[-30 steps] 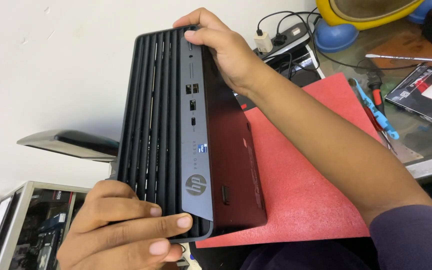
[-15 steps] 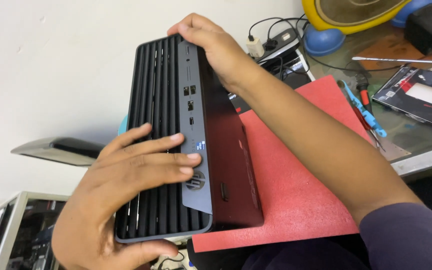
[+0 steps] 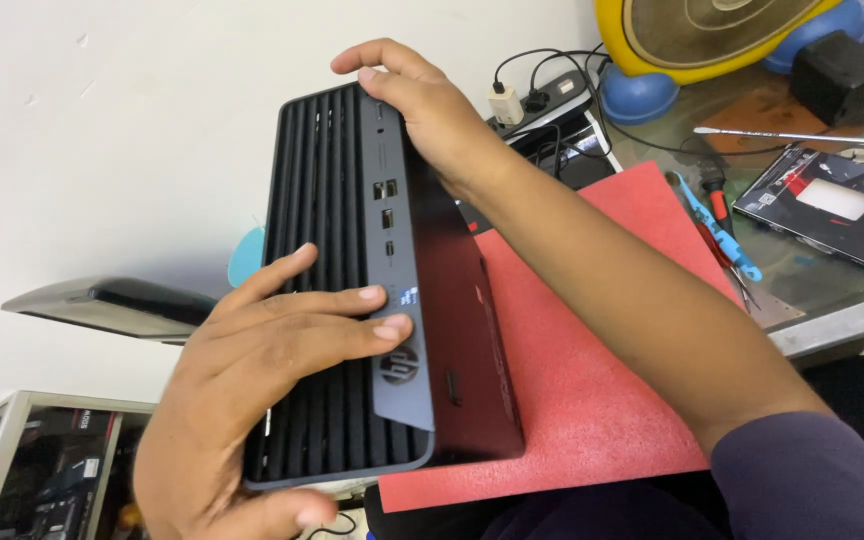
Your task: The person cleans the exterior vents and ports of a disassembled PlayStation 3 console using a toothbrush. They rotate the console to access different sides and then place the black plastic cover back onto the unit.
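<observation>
Head view looks down on a slim black desktop computer case (image 3: 372, 290) held tilted above a red foam mat (image 3: 572, 360), its ribbed, slatted side turned to the left and its grey front strip with ports facing up. The left hand (image 3: 262, 400) lies flat over the near part of the slatted side, fingers (image 3: 352, 320) spread and stretched across to the grey strip, thumb curled under the near edge, so it presses on the case rather than closing round it. The right hand (image 3: 417, 100) is clamped over the far top corner of the case, fingers hooked over the edge, the forearm running back across the mat to a dark sleeve (image 3: 812, 480) at near right. The mat lies on a glass-topped counter (image 3: 832, 325). To the right of the mat lie a blue-handled tool (image 3: 717, 225) and a dark printed box (image 3: 832, 205). At the far side sit a power strip (image 3: 542, 100) with a plugged charger, and a yellow and blue fan base (image 3: 712, 40). Near left stands an open metal chassis (image 3: 32, 470)
</observation>
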